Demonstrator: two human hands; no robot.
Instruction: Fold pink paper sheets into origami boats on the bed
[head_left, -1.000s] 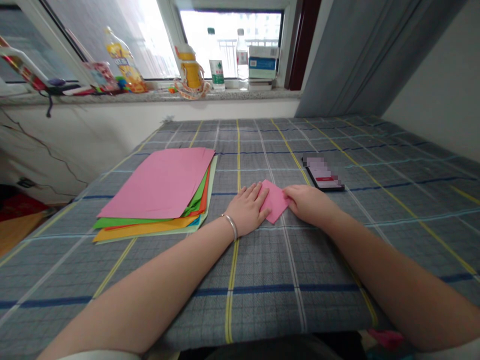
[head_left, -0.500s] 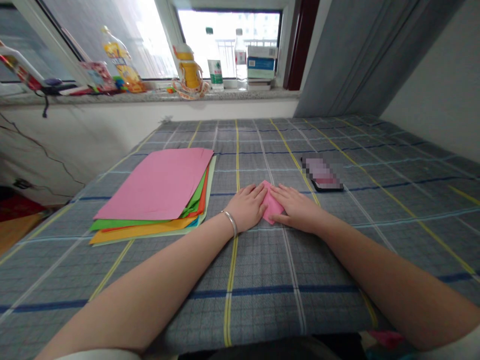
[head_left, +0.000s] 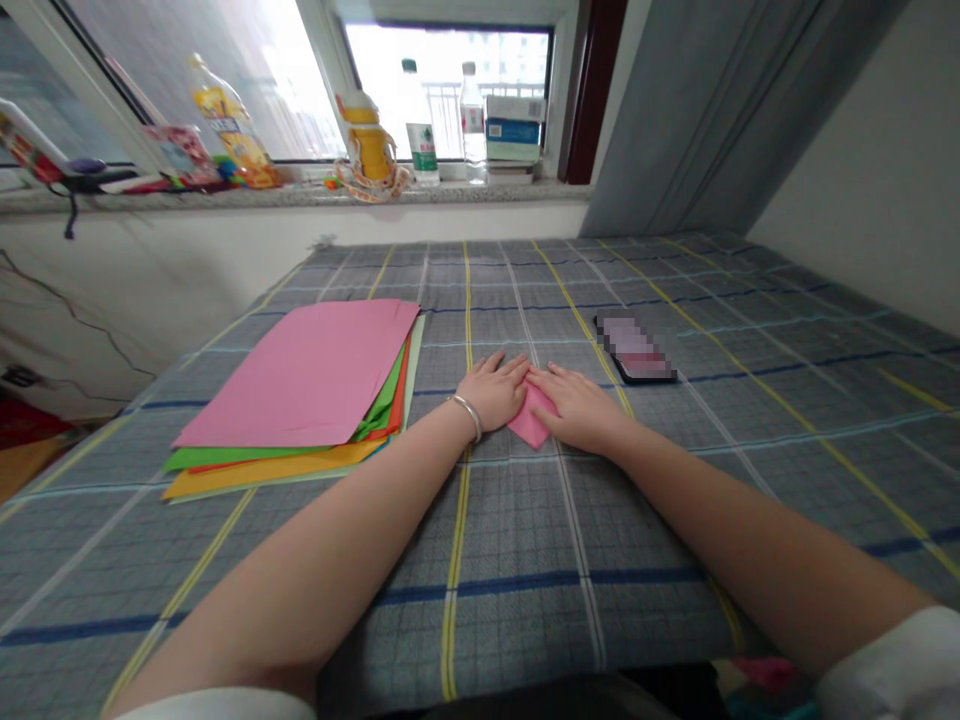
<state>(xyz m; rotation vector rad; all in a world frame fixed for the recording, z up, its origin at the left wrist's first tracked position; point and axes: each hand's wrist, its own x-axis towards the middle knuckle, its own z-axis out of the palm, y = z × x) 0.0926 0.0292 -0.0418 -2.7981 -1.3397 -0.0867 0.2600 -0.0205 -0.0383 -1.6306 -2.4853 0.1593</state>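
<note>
A small folded piece of pink paper (head_left: 532,428) lies on the checked cloth, its near corner pointing toward me. My left hand (head_left: 493,392) rests flat over its far left side, fingers stretched out, with a silver bangle at the wrist. From the other side my right hand (head_left: 583,408) lies on the paper's right part, fingers extended and the thumb across it. The fingertips of both hands come close together at the paper's far end and hide that end.
Left of my hands is a stack of coloured paper sheets (head_left: 300,375), pink on top. A phone (head_left: 636,350) lies to the right on the checked cloth (head_left: 517,540). Bottles, a yellow cup (head_left: 370,150) and boxes (head_left: 514,130) stand along the windowsill.
My left hand has slid toward the paper's far end, and more of its near left part shows. The right hand has shifted slightly. The whole view has moved a little.
</note>
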